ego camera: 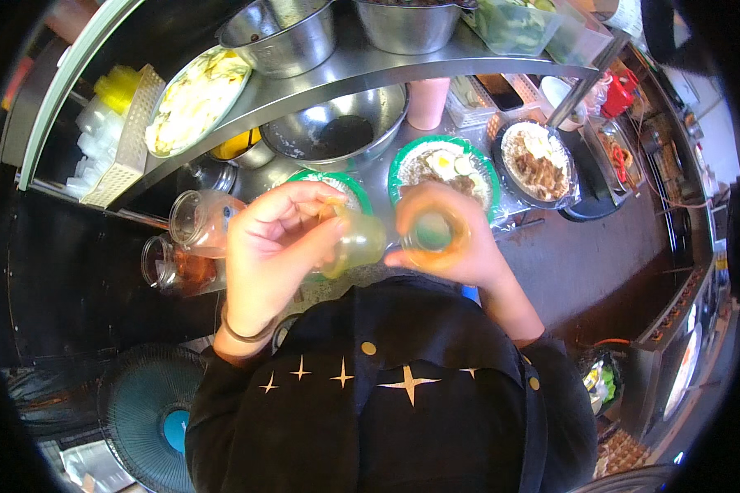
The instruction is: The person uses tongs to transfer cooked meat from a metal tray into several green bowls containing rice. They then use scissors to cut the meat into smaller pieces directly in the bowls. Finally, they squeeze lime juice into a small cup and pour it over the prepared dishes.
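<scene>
A translucent yellow plastic cup (364,240), tilted on its side, is gripped by its rim in my left hand (277,246). Around another clear cup (433,233) with an orange-yellow rim, my right hand (468,237) is closed; this cup is seen end-on and slightly blurred. The two cups are close but apart. Behind my right hand lies a green-rimmed plate (398,166) of rice with egg and brown meat, under plastic film. A second green-rimmed plate (359,191) is partly hidden by my left hand. Further right sits a black bowl (570,161) with rice, egg and meat.
Two clear jars (188,215) stand left of my left hand. Beyond the plates are a large steel bowl (345,132) and a pink cup (427,101). A raised steel shelf (370,80) carries an oval dish (154,108) and metal bowls. A fan (148,425) is at lower left.
</scene>
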Tool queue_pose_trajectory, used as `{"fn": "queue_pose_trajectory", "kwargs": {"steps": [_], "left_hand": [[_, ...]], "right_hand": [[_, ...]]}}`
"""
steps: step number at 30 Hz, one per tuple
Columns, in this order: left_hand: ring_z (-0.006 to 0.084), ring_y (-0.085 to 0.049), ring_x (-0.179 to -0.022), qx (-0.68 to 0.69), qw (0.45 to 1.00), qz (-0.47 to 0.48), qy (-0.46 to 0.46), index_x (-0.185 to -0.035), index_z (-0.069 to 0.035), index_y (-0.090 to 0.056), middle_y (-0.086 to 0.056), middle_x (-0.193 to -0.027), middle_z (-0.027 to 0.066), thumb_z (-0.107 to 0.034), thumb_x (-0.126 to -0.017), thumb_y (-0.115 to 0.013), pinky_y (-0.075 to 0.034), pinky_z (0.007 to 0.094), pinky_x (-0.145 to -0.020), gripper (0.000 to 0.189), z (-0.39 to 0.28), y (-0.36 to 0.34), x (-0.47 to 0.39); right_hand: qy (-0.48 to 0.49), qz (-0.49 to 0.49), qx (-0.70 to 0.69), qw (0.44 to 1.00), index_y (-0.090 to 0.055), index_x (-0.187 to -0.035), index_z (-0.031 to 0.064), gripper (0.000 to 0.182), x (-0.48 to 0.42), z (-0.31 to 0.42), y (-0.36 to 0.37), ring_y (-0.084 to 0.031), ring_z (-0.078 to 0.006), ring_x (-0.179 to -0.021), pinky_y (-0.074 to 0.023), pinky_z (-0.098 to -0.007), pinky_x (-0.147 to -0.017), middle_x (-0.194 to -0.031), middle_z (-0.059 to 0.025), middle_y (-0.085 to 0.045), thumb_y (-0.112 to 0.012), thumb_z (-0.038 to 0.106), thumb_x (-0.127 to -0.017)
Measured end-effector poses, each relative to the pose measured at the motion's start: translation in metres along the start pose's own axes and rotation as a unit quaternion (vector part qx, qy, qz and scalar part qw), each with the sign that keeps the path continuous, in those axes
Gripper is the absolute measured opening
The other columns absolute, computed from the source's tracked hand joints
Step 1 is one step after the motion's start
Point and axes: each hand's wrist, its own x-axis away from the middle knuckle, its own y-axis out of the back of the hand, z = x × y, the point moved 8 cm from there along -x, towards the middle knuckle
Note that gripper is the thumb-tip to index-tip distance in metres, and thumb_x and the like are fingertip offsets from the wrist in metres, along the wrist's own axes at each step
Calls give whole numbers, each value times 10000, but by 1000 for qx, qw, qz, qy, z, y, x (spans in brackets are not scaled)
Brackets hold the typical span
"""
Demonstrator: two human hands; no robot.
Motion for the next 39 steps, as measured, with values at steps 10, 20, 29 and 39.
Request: {"fn": "queue_pose_trajectory", "kwargs": {"steps": [10,20,29,39], "left_hand": [[55,-484,-668,-211,951,-96,-204,-893,28,-600,-566,-769,19,64,-769,-648,-409,186,-590,138,-10,4,7],[128,-569,-650,-319,897,-145,-269,-898,13,-594,-596,-769,78,82,-737,-629,-449,231,-593,179,-22,7,12],[174,-566,-672,-256,926,-115,-252,-972,-3,-605,-582,-802,92,77,-721,-633,-460,269,-630,265,-12,2,3],[193,-620,-856,-187,965,-32,-178,-1050,12,-589,-632,-996,124,47,-744,-618,-465,271,-763,309,-1,1,1]], "right_hand": [[149,116,102,977,-673,-858,122,315,-3,28,-32,-400,-347,-1243,-327,-432,-1004,-1350,-202,-400,-816,207,-590],[47,100,-130,985,-657,-891,115,364,-6,13,-26,-403,-329,-1248,-359,-416,-990,-1386,-190,-346,-838,202,-587],[147,89,-16,985,-656,-888,99,298,-8,31,-32,-415,-345,-1221,-419,-412,-963,-1328,-202,-382,-804,144,-633],[196,89,13,977,-634,-836,71,221,-3,41,-36,-445,-354,-1201,-406,-406,-955,-1321,-221,-417,-759,122,-661]]}}
